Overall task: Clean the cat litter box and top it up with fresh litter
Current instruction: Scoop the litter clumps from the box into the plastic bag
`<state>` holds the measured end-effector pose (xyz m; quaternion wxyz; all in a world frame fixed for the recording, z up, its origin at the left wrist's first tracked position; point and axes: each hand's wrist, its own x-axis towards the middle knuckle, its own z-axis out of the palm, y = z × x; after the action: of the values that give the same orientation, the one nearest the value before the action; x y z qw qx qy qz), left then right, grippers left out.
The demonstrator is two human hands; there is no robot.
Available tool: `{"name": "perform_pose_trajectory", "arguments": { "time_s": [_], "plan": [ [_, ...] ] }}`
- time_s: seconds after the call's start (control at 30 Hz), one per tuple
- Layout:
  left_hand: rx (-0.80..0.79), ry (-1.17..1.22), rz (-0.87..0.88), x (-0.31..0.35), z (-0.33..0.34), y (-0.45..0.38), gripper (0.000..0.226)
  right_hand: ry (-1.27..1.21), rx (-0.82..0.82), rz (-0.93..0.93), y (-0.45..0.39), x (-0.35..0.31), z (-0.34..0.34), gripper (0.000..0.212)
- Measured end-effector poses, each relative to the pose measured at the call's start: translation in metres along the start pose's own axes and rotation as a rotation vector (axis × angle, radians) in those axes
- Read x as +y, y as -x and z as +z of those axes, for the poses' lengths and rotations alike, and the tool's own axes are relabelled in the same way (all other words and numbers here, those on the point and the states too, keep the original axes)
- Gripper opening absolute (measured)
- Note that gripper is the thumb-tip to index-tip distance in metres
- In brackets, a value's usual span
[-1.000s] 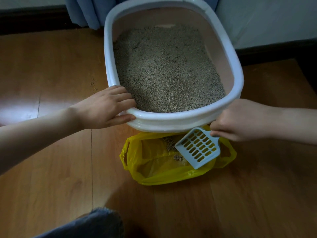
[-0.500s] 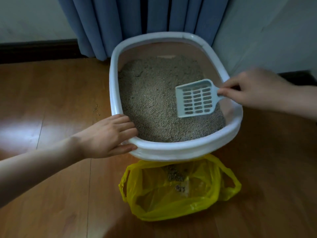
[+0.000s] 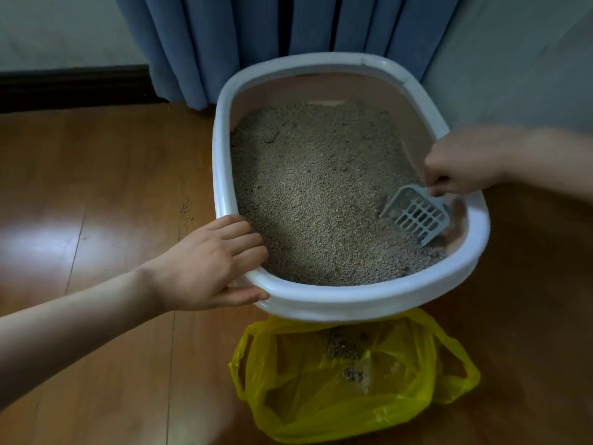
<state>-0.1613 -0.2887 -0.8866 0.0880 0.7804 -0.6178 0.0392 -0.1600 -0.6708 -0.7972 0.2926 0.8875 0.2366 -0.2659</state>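
A white oval litter box stands on the wooden floor, filled with beige litter. My left hand grips its near left rim, fingers over the edge and thumb under it. My right hand holds the handle of a pale blue slotted scoop. The scoop's blade is tilted down, its tip in the litter at the box's near right corner. A yellow plastic bag lies open on the floor just in front of the box, with some litter clumps inside.
Blue curtains hang behind the box against a pale wall. A dark skirting board runs along the left. A few loose litter grains lie on the floor left of the box.
My right hand carried the scoop from over the yellow bag up into the box and lowered its tip into the litter at the near right. My left hand stayed on the rim.
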Motion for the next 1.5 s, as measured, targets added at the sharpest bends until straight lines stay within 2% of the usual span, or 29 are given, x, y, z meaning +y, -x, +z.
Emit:
{"name": "perform_pose_trajectory", "arguments": {
  "time_s": [0.07,0.13,0.23,0.4,0.5,0.63,0.93,1.0,1.2,1.37,1.5],
  "plan": [
    [-0.010,0.002,-0.001,0.000,0.001,0.001,0.048,-0.163,-0.021,-0.040,0.004,-0.003,0.010,0.030],
    [-0.013,0.000,-0.003,0.000,0.001,0.001,0.048,-0.326,-0.037,-0.079,0.005,-0.020,0.022,0.022],
    [-0.009,-0.006,0.003,-0.001,0.002,-0.001,0.048,-0.472,-0.002,-0.124,-0.002,-0.042,0.027,0.025],
    [-0.016,-0.015,0.004,0.000,0.002,0.000,0.049,-0.622,0.066,-0.088,-0.018,-0.059,0.029,0.030],
    [-0.023,-0.018,0.000,0.001,0.002,-0.001,0.049,-0.811,0.061,-0.049,-0.023,-0.082,0.031,0.028],
    [-0.025,-0.010,0.000,0.002,0.002,-0.001,0.048,-1.002,0.146,0.019,-0.027,-0.118,0.025,0.025],
    [-0.034,0.004,-0.005,0.003,0.000,0.001,0.047,-1.021,0.243,0.158,-0.041,-0.134,0.012,0.025],
    [-0.047,0.012,-0.005,0.003,-0.002,0.000,0.045,-1.057,0.256,0.172,-0.044,-0.134,0.010,0.020],
    [-0.058,0.008,-0.045,0.009,-0.005,0.003,0.047,-1.172,0.233,0.202,-0.042,-0.139,0.013,0.014],
    [-0.061,0.047,-0.109,0.008,-0.012,0.005,0.057,-1.166,0.195,0.162,-0.042,-0.133,0.007,0.022],
    [-0.035,0.123,-0.135,0.005,-0.019,0.006,0.049,-1.300,0.213,0.129,-0.041,-0.132,0.007,0.010]
  ]
}}
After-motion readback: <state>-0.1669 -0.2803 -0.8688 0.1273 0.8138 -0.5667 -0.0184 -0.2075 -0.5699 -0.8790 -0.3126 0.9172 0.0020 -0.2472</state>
